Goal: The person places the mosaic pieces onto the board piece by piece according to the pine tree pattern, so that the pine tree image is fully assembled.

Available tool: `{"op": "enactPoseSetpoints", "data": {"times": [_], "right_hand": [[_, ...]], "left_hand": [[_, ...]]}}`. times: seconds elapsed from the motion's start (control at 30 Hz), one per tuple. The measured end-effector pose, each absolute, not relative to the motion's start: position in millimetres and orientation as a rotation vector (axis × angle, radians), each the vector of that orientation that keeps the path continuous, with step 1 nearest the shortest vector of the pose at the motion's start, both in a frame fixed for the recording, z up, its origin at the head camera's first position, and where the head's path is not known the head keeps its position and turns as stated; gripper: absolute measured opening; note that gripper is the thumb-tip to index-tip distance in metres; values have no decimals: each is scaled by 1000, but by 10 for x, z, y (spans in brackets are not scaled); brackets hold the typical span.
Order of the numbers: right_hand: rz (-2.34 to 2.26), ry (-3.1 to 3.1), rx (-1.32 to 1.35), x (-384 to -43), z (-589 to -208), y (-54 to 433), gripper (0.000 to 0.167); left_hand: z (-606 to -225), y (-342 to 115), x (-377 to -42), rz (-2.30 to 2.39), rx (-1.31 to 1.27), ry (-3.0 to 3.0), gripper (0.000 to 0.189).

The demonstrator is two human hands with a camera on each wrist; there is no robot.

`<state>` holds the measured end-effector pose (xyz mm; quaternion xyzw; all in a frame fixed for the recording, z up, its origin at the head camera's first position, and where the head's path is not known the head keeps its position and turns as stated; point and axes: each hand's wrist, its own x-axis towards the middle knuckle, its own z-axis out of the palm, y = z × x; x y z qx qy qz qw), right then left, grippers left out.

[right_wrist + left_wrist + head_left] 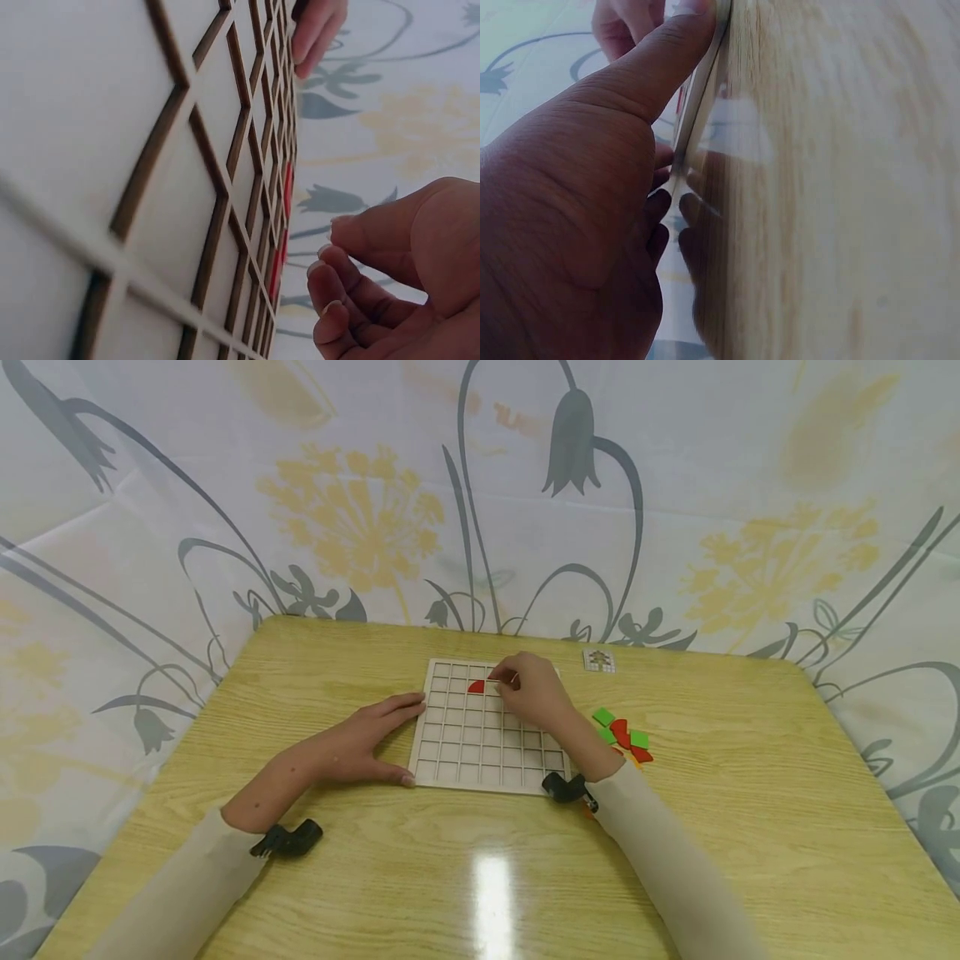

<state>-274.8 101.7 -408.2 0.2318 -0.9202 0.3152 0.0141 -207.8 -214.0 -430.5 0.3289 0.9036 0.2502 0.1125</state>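
A pale gridded board (pixel 470 750) lies on the wood-grain table (pixel 390 893), with the left hand (pixel 360 743) at its left side, fingers extended and thumb spread well away from them, the fingertips touching the side rim and the thumb at the near left corner. The right hand (pixel 531 689) is over the far part of the board with its thumb and fingertips bent narrowly together; whether they pinch a piece I cannot tell. A red curved-edged piece (pixel 476 687) sits in one of the far cells, and a second patch of red (pixel 515 679) shows among the right fingers (mostly hidden by them in the head view). To the right of the board, near the right forearm, green square pieces (pixel 603 717) and red pieces (pixel 620 732) lie in a loose, overlapping cluster. Beyond them, near the table's far edge, is a small patterned tile (pixel 599 660).
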Motion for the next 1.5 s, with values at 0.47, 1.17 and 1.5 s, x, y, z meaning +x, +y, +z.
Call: {"op": "enactPoseSetpoints", "data": {"times": [0.47, 1.17, 1.5], "right_hand": [[906, -2809, 731, -2576, -3998, 1431, 17], [869, -2852, 680, -2403, -4046, 1997, 22], [832, -2890, 642, -2449, -4056, 2214, 23]], "left_hand": [[-4288, -2131, -2089, 729, 968, 2657, 111], [-4291, -2131, -2086, 727, 968, 2650, 110], [-4312, -2140, -2075, 725, 967, 2669, 110]]}}
